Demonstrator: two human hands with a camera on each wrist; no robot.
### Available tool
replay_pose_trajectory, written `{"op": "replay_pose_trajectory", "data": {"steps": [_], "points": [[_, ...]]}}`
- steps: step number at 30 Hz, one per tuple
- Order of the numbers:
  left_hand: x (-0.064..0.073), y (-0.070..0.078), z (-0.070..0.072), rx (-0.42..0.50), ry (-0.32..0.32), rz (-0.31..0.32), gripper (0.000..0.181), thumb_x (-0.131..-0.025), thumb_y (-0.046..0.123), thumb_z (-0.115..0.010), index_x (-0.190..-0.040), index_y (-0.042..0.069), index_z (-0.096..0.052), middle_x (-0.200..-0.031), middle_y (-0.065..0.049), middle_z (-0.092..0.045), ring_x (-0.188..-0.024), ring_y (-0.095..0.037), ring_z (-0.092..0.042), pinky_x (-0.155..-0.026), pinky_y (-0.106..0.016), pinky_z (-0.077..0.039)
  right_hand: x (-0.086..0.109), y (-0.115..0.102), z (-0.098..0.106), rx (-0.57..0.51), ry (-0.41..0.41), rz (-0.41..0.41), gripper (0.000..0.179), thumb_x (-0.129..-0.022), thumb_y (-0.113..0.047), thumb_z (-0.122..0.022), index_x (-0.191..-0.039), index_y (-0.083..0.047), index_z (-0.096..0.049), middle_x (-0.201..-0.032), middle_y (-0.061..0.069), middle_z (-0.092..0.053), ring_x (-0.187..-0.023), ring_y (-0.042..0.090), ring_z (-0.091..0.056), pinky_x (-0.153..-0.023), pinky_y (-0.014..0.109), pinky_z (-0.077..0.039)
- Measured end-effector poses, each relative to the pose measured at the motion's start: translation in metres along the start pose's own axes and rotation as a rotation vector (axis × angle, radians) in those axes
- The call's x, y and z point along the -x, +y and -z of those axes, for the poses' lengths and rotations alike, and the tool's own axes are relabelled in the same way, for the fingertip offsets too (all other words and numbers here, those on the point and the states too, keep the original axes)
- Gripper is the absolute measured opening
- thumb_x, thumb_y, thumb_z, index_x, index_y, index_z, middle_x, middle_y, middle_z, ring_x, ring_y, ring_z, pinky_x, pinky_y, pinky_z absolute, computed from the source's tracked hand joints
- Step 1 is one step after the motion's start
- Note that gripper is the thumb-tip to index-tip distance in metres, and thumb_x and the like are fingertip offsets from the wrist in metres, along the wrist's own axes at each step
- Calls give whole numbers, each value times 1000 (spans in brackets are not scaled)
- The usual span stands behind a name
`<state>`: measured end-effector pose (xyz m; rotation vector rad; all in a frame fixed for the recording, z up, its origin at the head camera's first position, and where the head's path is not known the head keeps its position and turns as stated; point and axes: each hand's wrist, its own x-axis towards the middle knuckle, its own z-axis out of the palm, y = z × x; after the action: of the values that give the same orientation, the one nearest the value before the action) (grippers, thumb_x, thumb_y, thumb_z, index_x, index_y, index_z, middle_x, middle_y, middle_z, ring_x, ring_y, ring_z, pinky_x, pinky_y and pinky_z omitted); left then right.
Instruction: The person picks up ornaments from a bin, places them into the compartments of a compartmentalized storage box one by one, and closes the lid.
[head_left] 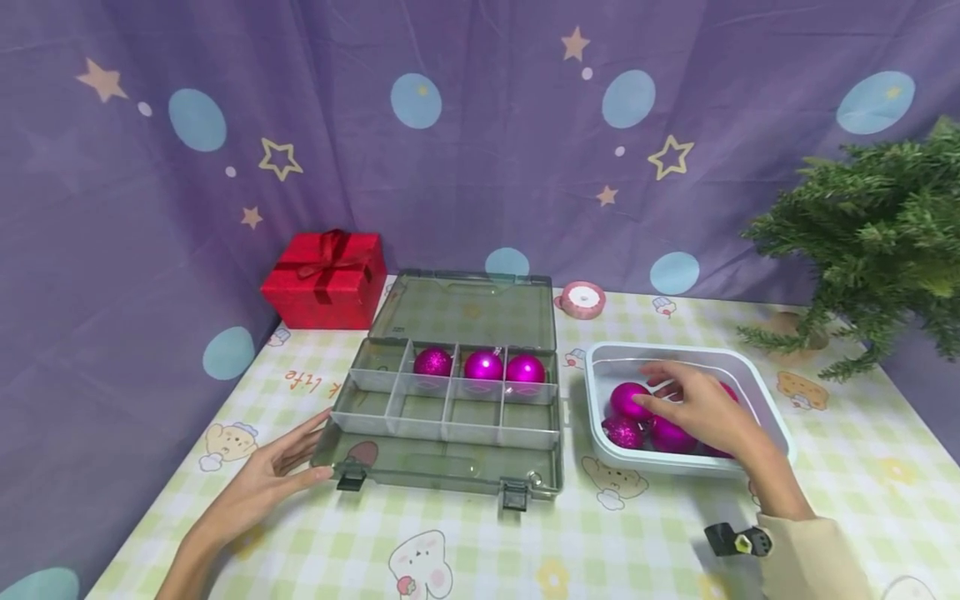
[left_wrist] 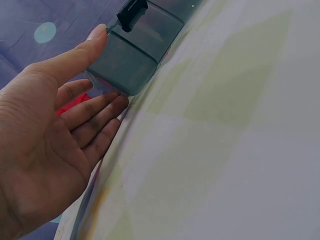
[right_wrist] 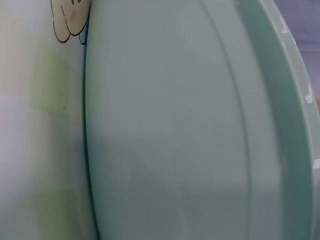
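Note:
A translucent grey compartment box (head_left: 442, 462) stands with its lid raised; three magenta ball ornaments (head_left: 483, 364) sit in separate back-row compartments. My left hand (head_left: 273, 467) rests at its front left corner, fingers fairly straight. In the left wrist view, the thumb of my left hand (left_wrist: 55, 115) touches the box (left_wrist: 130, 60) near a dark latch, the fingertips at its corner. My right hand (head_left: 697, 408) reaches into a pale blue tub (head_left: 772, 425), its thumb against a magenta ball (head_left: 628, 400) and index finger apart from it. More magenta balls, one glittery (head_left: 622, 432), lie below, partly hidden by the hand.
A red gift box (head_left: 326, 287) stands behind the compartment box at the left. A ribbon roll (head_left: 582, 300) lies at the back. Green fir branches (head_left: 885, 233) overhang the right side. The tub wall (right_wrist: 170, 120) fills most of the right wrist view.

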<state>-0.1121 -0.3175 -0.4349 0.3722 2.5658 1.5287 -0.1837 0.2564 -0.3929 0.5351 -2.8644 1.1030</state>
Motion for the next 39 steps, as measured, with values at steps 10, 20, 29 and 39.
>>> {"op": "replay_pose_trajectory", "data": {"steps": [10, 20, 29, 39], "points": [[0, -1, 0, -2, 5, -11, 71, -101, 15, -70, -163, 15, -36, -160, -17, -40, -140, -43, -38, -100, -17, -44, -1, 4, -4, -14, -25, 15, 43, -94, -16, -78, -129, 6, -64, -112, 17, -73, -95, 30, -72, -82, 42, -61], [0, -2, 0, -15, 9, -22, 71, -101, 14, -71, -163, 16, -36, -159, -18, -41, -139, -42, -39, -101, -16, -43, -3, 5, -9, -9, -66, 20, 45, -94, -21, -79, -127, 6, -64, -110, 17, -72, -95, 33, -72, -82, 50, -61], [1, -2, -1, -5, 3, 1, 72, -101, 16, -71, -163, 16, -35, -160, -17, -40, -140, -42, -38, -100, -16, -44, -2, 5, -10, 10, -59, 7, 45, -92, -23, -81, -125, 3, -66, -110, 16, -73, -93, 32, -72, -82, 51, -61], [0, -2, -1, -19, 7, -10, 71, -101, 15, -71, -163, 16, -35, -159, -18, -41, -139, -43, -39, -100, -16, -44, 0, 5, -7, 25, -5, -3, 47, -92, -21, -81, -128, 4, -65, -118, 19, -71, -96, 32, -71, -83, 48, -61]]}}
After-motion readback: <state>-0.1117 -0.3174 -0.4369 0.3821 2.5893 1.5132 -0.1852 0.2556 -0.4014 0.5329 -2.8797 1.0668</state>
